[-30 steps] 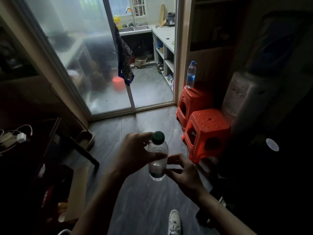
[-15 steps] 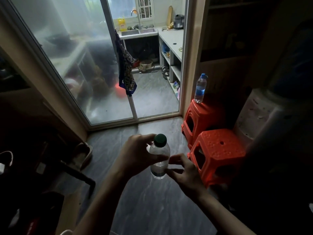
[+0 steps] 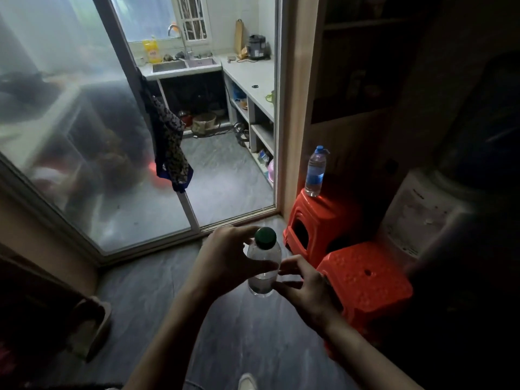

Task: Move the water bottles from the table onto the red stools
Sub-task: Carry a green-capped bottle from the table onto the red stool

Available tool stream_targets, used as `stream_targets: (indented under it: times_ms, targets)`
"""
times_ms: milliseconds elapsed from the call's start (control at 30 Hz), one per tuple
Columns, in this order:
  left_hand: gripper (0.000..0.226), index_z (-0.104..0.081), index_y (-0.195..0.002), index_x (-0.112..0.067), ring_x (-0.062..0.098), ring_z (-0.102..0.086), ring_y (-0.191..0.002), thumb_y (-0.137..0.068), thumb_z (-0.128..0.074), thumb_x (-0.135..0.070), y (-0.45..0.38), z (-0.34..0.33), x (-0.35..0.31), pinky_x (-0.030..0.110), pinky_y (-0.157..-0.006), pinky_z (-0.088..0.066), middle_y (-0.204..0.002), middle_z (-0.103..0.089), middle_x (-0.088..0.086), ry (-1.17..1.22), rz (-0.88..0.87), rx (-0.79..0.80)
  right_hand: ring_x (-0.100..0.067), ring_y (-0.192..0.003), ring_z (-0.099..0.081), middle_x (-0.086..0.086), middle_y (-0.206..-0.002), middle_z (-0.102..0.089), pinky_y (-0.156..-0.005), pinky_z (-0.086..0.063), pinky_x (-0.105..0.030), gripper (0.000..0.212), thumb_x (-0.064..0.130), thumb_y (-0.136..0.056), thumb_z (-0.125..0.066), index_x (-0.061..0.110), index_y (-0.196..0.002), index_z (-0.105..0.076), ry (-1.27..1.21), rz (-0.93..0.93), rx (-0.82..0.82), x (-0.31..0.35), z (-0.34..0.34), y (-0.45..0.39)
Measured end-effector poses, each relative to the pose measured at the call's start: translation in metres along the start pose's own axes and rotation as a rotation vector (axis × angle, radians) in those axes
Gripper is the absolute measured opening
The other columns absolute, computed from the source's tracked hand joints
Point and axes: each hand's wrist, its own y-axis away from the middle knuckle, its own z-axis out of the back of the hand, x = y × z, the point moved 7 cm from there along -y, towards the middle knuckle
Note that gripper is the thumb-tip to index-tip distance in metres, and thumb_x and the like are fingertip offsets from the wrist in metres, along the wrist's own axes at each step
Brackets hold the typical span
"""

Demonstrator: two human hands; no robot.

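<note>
**Green-capped bottle held in mid-air, short of the near stool**

The left hand [image 3: 225, 263] grips the green-capped bottle [image 3: 264, 266] round its upper body, fingers and thumb curled on it, holding it upright above the grey floor [image 3: 247, 333]. The right hand [image 3: 306, 288] is just beside the bottle's lower part, fingers loosely curled; whether its fingertips touch the plastic cannot be told. The bottle is clear and holds water in its lower part.

To the right stands the near red stool [image 3: 368, 280], its dimpled top bare, with a small hole at the middle; its left edge lies close to the right hand. Behind it, against the wooden wall, the far red stool [image 3: 318, 218] carries a blue-capped bottle [image 3: 315, 171], upright near the stool's back-left corner and mostly full. A white water dispenser [image 3: 416, 215] crowds the stools' right side. Open floor runs ahead to the sliding glass door [image 3: 84, 122], whose gap opens onto a kitchen.
</note>
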Motion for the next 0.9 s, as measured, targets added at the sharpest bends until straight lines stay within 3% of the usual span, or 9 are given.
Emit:
stream_targets:
  times_ms: [233,367,467,600,800,900]
  targets:
    - [0.056,-0.071,-0.103,-0.034,-0.003,-0.062,-0.073,-0.055,-0.07,-0.064,-0.099,0.009,0.033,0.031,-0.068,-0.057,-0.084,-0.073,-0.015,-0.008,-0.067,0.053,-0.002,-0.1,-0.066,0.009,-0.102,-0.071,-0.083,-0.056,-0.022,0.035,0.042,-0.076,-0.081,0.026,-0.103,-0.064,-0.083,-0.055,-0.146,-0.007,-0.003,-0.09]
    - [0.052,-0.07,-0.102,-0.038,-0.01,-0.059,-0.071,-0.056,-0.071,-0.062,-0.149,-0.009,0.042,0.028,-0.068,-0.056,-0.069,-0.057,-0.037,-0.03,-0.114,0.14,-0.006,-0.101,-0.067,0.013,-0.103,-0.071,-0.084,-0.058,-0.031,0.043,0.058,-0.069,-0.078,0.032,-0.099,-0.064,-0.124,-0.072,-0.23,-0.017,0.01,-0.121]
    - [0.047,-0.069,-0.101,-0.039,-0.005,-0.06,-0.072,-0.058,-0.079,-0.055,-0.19,-0.03,0.049,0.033,-0.069,-0.056,-0.072,-0.057,-0.031,-0.052,-0.135,0.212,-0.008,-0.098,-0.069,0.011,-0.102,-0.072,-0.082,-0.058,-0.029,0.033,0.044,-0.074,-0.081,0.03,-0.099,-0.064,-0.109,-0.091,-0.294,-0.029,0.028,-0.147]
    - [0.054,-0.062,-0.107,-0.042,0.005,-0.065,-0.078,-0.058,-0.068,-0.064,-0.247,-0.068,0.063,0.035,-0.069,-0.056,-0.085,-0.071,-0.012,-0.085,-0.177,0.3,-0.013,-0.094,-0.072,0.001,-0.099,-0.074,-0.078,-0.059,-0.028,0.032,0.035,-0.074,-0.084,0.025,-0.098,-0.065,-0.123,-0.126,-0.385,-0.058,0.056,-0.186]
    - [0.046,-0.066,-0.1,-0.035,0.002,-0.065,-0.076,-0.059,-0.071,-0.058,-0.344,-0.114,0.068,0.032,-0.066,-0.055,-0.083,-0.072,-0.015,-0.122,-0.208,0.394,-0.006,-0.084,-0.072,-0.001,-0.089,-0.075,-0.064,-0.053,-0.015,0.028,0.012,-0.074,-0.084,0.011,-0.095,-0.066,-0.133,-0.173,-0.46,-0.098,0.103,-0.264]
    - [0.043,-0.067,-0.098,-0.035,0.0,-0.063,-0.073,-0.061,-0.07,-0.057,-0.395,-0.132,0.062,0.029,-0.066,-0.054,-0.082,-0.071,-0.016,-0.155,-0.234,0.434,-0.003,-0.081,-0.07,-0.004,-0.087,-0.074,-0.066,-0.052,-0.012,0.027,0.007,-0.075,-0.083,0.004,-0.094,-0.064,-0.125,-0.192,-0.493,-0.111,0.127,-0.302]
